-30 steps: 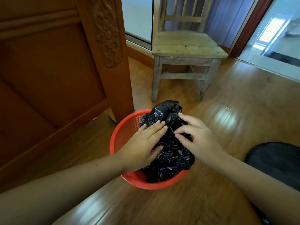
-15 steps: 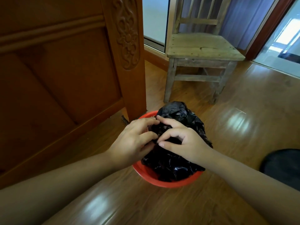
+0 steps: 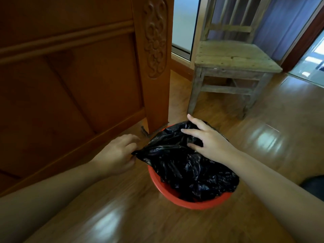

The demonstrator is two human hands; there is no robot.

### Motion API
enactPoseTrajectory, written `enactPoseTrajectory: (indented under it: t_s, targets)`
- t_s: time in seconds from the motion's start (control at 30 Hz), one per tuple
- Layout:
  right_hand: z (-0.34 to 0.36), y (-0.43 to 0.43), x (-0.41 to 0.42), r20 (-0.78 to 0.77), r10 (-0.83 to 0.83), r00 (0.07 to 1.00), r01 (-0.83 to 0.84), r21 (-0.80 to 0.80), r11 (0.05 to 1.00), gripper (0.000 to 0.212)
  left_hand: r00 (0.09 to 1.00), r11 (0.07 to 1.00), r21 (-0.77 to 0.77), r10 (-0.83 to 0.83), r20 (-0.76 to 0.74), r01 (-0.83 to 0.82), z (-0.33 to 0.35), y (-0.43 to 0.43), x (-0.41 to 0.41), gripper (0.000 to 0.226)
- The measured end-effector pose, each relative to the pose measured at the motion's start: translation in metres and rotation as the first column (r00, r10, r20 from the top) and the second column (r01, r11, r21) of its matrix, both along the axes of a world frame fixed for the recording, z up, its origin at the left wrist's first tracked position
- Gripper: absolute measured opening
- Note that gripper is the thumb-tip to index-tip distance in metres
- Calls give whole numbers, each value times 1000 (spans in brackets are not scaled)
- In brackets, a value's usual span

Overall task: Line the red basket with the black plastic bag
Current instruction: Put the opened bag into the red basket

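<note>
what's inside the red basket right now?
A crumpled black bag fills the red basket, spilling over its rim. The left hand pinches its edge; the right hand rests on top. Basket floor and inner walls are covered.

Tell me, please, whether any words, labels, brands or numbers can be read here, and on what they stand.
None: no text shows. The black plastic bag, the red basket, the wooden chair and the carved wooden panel bear no readable lettering; the carving is ornament, not writing.

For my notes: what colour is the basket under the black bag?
Red-orange; the basket rim shows best in the head view, below the bag.
</note>
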State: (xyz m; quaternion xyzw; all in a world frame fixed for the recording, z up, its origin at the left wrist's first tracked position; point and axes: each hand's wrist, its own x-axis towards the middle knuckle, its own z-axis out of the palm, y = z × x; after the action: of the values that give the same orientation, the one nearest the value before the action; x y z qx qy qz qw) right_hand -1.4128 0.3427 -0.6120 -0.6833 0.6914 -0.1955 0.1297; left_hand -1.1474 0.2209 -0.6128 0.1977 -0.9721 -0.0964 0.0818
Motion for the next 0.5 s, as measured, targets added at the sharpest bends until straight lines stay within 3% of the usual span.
enactPoseTrajectory:
  t_s: [0.07, 0.17, 0.23, 0.3, 0.4, 0.5]
  targets:
    - [-2, -1, 1, -5, -27, 1000, 27, -23, 999, 54, 996, 995, 68, 74, -58, -70, 3, -5, -2, 25]
    - [0, 2, 2, -4, -97, 995, 96, -125, 988, 50, 949, 975, 172, 181, -258, -139, 19, -3, -19, 33]
    - [2, 4, 2, -13, -116, 993, 111, -193, 975, 47, 905, 989, 124, 123, -407, -78, 36, 4, -40, 26]
    - [3, 6, 2, -15, -127, 992, 119, -240, 963, 46, 889, 998, 48, -8, -458, 34, 48, 12, -64, 19]
    - [1, 9, -1, 16, -116, 993, 116, -220, 969, 38, 924, 976, 40, -189, -334, 214, 48, 22, -94, 18]
    - [-6, 10, -8, 16, -78, 997, 79, -122, 989, 40, 970, 971, 79, -214, -115, 224, 28, 25, -110, 28]
